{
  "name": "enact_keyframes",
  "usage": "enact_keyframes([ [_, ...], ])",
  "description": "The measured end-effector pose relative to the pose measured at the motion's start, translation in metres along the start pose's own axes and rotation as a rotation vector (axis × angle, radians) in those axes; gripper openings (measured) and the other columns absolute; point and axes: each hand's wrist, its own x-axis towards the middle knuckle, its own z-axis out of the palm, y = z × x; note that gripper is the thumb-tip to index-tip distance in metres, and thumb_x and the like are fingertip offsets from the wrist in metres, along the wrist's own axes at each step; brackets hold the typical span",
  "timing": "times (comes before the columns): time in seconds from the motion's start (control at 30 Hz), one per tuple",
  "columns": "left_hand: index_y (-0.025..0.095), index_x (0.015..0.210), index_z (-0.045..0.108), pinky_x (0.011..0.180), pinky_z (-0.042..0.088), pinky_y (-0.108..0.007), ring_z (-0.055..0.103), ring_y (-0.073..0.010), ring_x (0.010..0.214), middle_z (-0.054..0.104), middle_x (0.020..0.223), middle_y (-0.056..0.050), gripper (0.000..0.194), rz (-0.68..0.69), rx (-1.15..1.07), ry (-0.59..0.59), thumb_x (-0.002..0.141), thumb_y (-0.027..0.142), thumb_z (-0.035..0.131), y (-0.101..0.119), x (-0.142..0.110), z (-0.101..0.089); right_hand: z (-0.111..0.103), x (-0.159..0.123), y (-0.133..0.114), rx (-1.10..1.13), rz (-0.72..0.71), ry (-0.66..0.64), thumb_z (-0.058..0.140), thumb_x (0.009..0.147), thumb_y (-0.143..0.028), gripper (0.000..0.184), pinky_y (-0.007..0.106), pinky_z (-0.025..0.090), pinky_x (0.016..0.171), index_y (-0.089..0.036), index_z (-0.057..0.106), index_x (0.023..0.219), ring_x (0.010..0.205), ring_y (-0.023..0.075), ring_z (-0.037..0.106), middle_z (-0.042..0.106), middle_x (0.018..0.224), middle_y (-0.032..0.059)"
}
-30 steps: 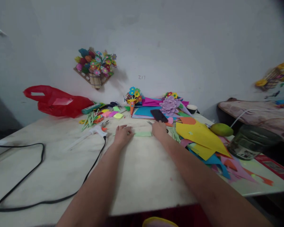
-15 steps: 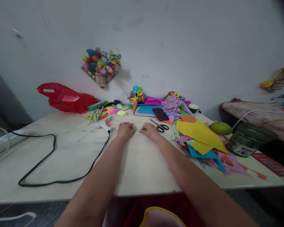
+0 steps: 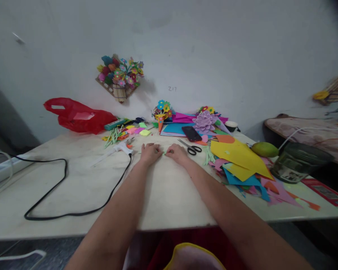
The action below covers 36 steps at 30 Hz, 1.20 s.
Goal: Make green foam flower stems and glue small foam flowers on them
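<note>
Between my two hands, low over the white table, a thin light-green strip (image 3: 163,153) shows; most of it is hidden by my fingers. My left hand (image 3: 150,154) is closed on the strip's left part, with the fingertips pinched together. From the other side, my right hand (image 3: 177,153) pinches the strip with curled fingers. Black-handled scissors (image 3: 193,149) lie just right of my right hand, blades pointing away to the left. A white glue gun (image 3: 123,147) with a black cord rests left of my left hand.
Scraps of coloured foam sheet (image 3: 239,159) pile up on the right, beside a green mango (image 3: 264,149) and a glass jar (image 3: 298,161). A phone (image 3: 191,133) lies behind the scissors. Green strips (image 3: 114,137) and a red bag (image 3: 79,116) are at the back left. The cord (image 3: 64,176) loops across the left.
My hands stay almost in place, fingers still pinching the green strip. Less of the strip shows between them. The view has shifted slightly.
</note>
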Motion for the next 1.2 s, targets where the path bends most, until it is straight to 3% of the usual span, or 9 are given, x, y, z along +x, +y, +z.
enact_keyframes([
  [0.57, 0.026, 0.075, 0.062, 0.100, 0.001, -0.059, 0.022, -0.0273, 0.128, 0.039, 0.135, 0.005, 0.023, 0.006, 0.159, -0.001, 0.073, 0.046, 0.050, 0.006, 0.001, 0.000, 0.000, 0.004, -0.004, -0.058, 0.077, -0.043, 0.055, 0.074, -0.036, 0.019, 0.026, 0.033, 0.069, -0.022, 0.067, 0.073, 0.087, 0.0170, 0.054, 0.062, 0.093, 0.0032],
  [0.93, 0.027, 0.077, 0.066, 0.095, -0.007, -0.062, 0.011, -0.0331, 0.130, 0.038, 0.136, 0.002, 0.026, -0.075, 0.217, -0.023, 0.070, 0.047, 0.052, 0.014, 0.001, -0.005, 0.002, 0.006, -0.004, -0.085, 0.111, -0.057, 0.052, 0.075, -0.040, 0.023, 0.026, 0.034, 0.070, -0.023, 0.067, 0.072, 0.088, 0.0177, 0.055, 0.063, 0.096, 0.0035],
  [1.2, 0.029, 0.083, 0.066, 0.095, -0.005, -0.063, 0.005, -0.0325, 0.132, 0.031, 0.140, 0.002, 0.031, -0.150, 0.211, -0.061, 0.073, 0.050, 0.045, 0.013, 0.003, -0.002, 0.001, 0.005, -0.007, -0.106, 0.121, -0.063, 0.050, 0.077, -0.041, 0.026, 0.027, 0.033, 0.073, -0.021, 0.066, 0.073, 0.090, 0.0182, 0.054, 0.062, 0.098, 0.0060],
])
